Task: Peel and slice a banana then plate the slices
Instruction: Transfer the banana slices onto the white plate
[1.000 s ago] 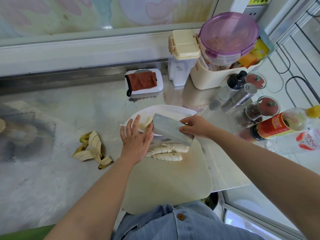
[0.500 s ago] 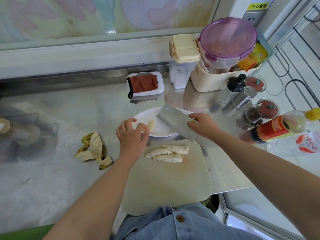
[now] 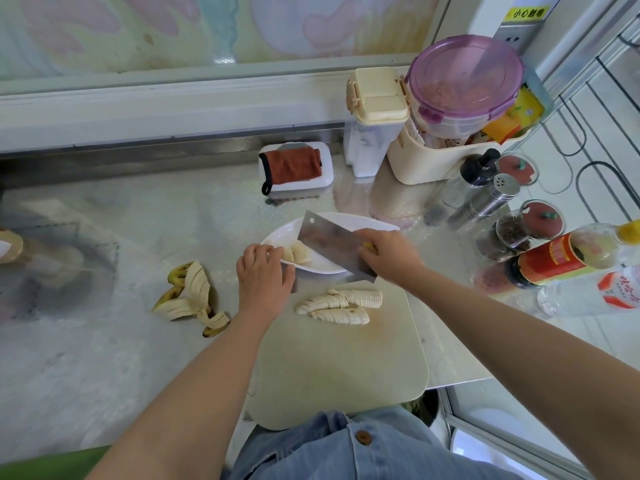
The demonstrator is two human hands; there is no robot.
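A white plate sits just beyond the pale cutting board. A few banana slices lie on the plate's left side. My right hand grips a steel cleaver, its blade tilted over the plate. My left hand is at the plate's near left rim, fingers curled beside the slices; whether it holds any is unclear. Two rows of sliced banana rest on the board's far end. The empty banana peel lies on the counter to the left.
At the back stand a white dish with a rust cloth, a cream-lidded container and a tub with a purple-lidded box. Shakers, spice jars and bottles crowd the right. The counter edge runs close on the right.
The cleaver carried banana slices from the board to the plate and now tilts over it. My left hand followed to the plate's rim, and slices now lie on the plate.
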